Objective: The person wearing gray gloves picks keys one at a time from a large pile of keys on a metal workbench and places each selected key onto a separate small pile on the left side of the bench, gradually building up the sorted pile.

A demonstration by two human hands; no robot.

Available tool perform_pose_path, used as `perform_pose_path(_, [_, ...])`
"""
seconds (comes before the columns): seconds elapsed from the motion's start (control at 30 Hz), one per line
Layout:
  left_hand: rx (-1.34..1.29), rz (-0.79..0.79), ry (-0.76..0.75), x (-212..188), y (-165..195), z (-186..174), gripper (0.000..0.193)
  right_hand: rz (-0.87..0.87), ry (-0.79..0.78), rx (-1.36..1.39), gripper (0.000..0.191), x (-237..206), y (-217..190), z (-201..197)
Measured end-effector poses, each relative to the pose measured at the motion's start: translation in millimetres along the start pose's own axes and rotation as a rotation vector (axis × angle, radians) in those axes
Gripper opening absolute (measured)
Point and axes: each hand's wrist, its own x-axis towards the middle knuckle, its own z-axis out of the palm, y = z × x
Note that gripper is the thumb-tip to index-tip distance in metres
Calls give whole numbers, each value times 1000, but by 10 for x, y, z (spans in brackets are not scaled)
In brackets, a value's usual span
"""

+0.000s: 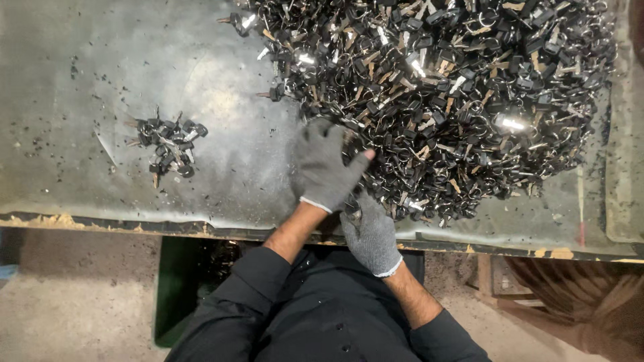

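Head view, looking straight down on a worn grey metal tabletop (134,80).

Item 1: large heap of keys (456,94), black-headed with silver and brass blades and rings, filling the upper right of the tabletop and running off the top edge. Its near margin reaches the two gloved hands.

Item 2: small cluster of keys (168,144), same kind, lying alone on the left part of the tabletop, well apart from the large heap, with bare scuffed metal between them.

Item 3: left hand (325,164), in a grey knit glove with the fingertip ends open, laid palm-down at the near edge of the large heap, fingers spread and resting on the keys; whether anything is gripped beneath it cannot be told.

Item 4: right hand (370,234), same grey glove, just below and beside the left hand, at the tabletop's front edge. It is curled closed, with a few keys showing at its upper end; how firmly it holds them cannot be told.

Item 5: black sleeves and shirt front of the person, bottom centre.

Item 6: green bin (176,288), below the tabletop's front edge, partly hidden by the left sleeve.

Item 7: dark specks and chips scattered over the bare metal; pale chipped material along the front rim.
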Motion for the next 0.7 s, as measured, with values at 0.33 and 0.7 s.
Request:
perform_pose_path(0.33, [-143, 237, 298, -225, -449, -108, 39, 115, 37, 349, 37, -189, 58, -40])
perform_pose_path(0.7, [51, 264, 190, -776, -386, 320, 37, 293, -200, 194, 33, -203, 218, -231])
